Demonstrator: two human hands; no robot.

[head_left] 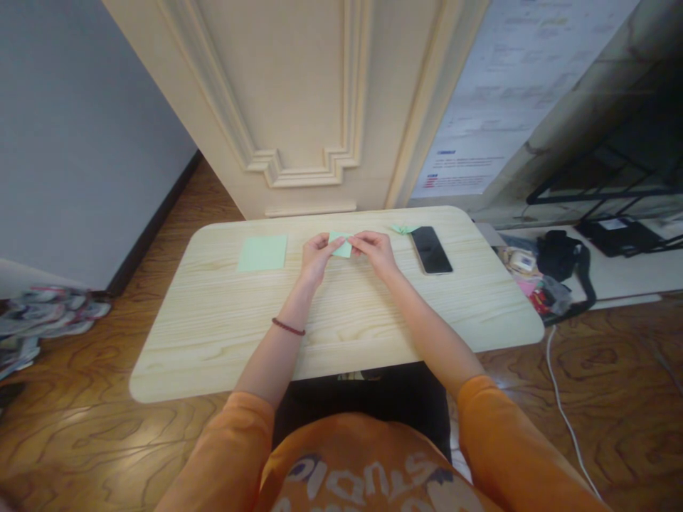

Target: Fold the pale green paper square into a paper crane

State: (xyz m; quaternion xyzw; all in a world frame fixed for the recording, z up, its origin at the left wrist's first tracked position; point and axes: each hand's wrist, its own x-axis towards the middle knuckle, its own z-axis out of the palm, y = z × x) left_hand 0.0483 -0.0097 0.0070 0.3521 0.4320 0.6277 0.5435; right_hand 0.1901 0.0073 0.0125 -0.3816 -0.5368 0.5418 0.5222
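Note:
A small folded piece of light green paper (339, 247) is held between both hands over the middle of the table. My left hand (316, 256) pinches its left side, thumb on top. On the right side, the thumb and fingers of my right hand (376, 249) close on the paper's edge. Left of my hands lies a flat light green square of paper (262, 253). To the right, a small folded green paper shape (403, 229) sits by the top corner of a dark-screened phone (432, 250).
The pale wood-grain table (224, 341) has rounded corners and stands against a cream panelled wall (299, 92). On the right, a low shelf holds a black bag (559, 256) and small items. A white cable (563, 398) runs along the floor; shoes (50, 313) are at left.

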